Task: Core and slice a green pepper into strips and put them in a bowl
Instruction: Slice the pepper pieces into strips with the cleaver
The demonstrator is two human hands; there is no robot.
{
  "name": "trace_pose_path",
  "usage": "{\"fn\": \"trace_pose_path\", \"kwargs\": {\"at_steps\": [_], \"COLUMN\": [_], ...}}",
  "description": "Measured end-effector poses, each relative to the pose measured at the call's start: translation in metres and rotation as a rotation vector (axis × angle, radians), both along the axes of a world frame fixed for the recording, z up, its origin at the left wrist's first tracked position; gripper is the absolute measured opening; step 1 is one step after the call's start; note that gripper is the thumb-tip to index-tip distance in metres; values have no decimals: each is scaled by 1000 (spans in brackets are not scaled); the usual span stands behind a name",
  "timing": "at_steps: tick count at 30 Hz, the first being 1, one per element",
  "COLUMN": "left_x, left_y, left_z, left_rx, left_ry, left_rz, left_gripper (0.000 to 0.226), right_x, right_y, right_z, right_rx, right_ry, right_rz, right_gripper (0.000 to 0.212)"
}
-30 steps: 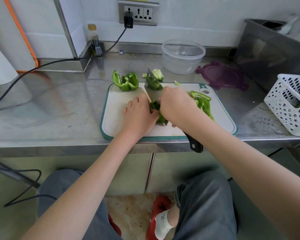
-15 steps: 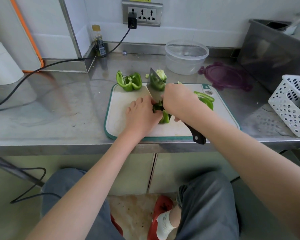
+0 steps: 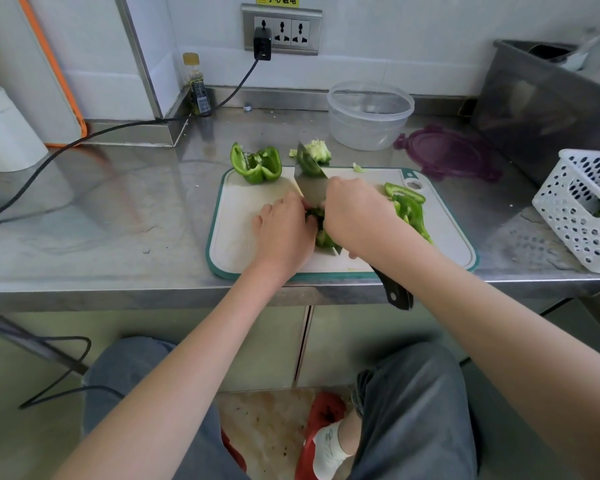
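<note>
Both hands work: left hand [image 3: 284, 230] presses one pepper piece [image 3: 323, 237]; right hand [image 3: 357, 216] grips one knife [image 3: 312, 188]; one bowl [image 3: 369, 114] behind.

A green pepper piece [image 3: 321, 237] lies mid-frame on the cutting board [image 3: 236, 237] under the knife [image 3: 310, 188]. Cut strips [image 3: 407, 206] lie to its right, a hollow half [image 3: 257, 164] upper left. The clear bowl [image 3: 369, 114] stands behind.

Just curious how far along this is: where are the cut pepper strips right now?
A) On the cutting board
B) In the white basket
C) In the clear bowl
A: the pepper strips lie on the cutting board beside the right hand; the clear bowl looks empty.
</note>
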State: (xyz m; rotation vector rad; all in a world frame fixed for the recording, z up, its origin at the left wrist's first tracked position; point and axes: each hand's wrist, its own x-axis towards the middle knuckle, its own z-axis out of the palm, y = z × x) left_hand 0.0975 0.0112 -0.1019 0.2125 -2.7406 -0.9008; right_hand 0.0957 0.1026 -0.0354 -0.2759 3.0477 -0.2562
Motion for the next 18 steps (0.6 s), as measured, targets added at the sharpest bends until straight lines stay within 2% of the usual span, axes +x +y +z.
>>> {"fn": "trace_pose_path", "kwargs": {"at_steps": [4,8,11,16,18], "left_x": [0,4,7,-5,-7], "left_y": [-1,-6,-8,9,18], "left_z": [0,2,7,10,9], "left_rx": [3,263,405,497,378], "left_ry": [1,111,219,126,124], "left_rz": [-32,-114,-86,-57,-42], "left_gripper": [23,13,9,17,14], "right_x": [-8,-17,-24,-23,-18], "right_y": [4,-8,12,66,74], "right_z": [2,1,1,8,11], "right_rx": [64,-5,-23,-237,-327], "right_ry": [-53,13,-29,-31,-23], "right_rz": [-17,7,-19,-154,-171], "right_gripper": [16,9,7,22,29]}}
